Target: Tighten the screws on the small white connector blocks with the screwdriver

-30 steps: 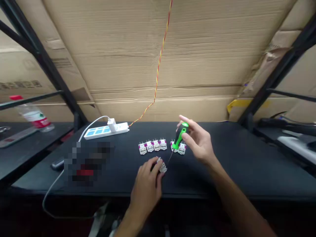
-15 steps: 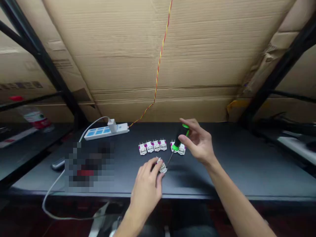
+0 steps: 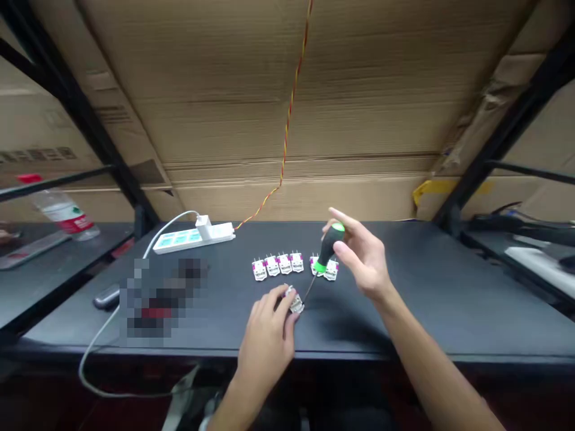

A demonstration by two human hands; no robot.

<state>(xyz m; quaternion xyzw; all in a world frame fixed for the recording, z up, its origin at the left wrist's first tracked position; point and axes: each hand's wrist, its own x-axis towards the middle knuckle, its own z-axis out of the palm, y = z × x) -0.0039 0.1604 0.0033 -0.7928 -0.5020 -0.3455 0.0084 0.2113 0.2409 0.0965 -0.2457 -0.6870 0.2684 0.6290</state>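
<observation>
My left hand (image 3: 269, 332) presses a small white part (image 3: 296, 303) onto the black table between its thumb and fingers. In my right hand (image 3: 363, 257) is a screwdriver (image 3: 329, 245) with a black and green handle, gripped by thumb and fingers. Its thin shaft slants down to the left, and the tip is at the right edge of the white part. Beyond my hands, several similar white and purple parts (image 3: 284, 264) stand in a row. Two more (image 3: 331, 270) lie to the right of that row, partly behind the screwdriver.
A white power strip (image 3: 193, 237) with a plug and cable lies at the back left. A pixelated dark area (image 3: 166, 302) is at the left. Farther left, a bottle (image 3: 72, 218) stands behind the black frame (image 3: 90, 120). Cardboard (image 3: 359, 197) closes off the back.
The screwdriver handle has turned slightly and the fingers of my right hand have shifted on it. My left hand and the white part stay in place.
</observation>
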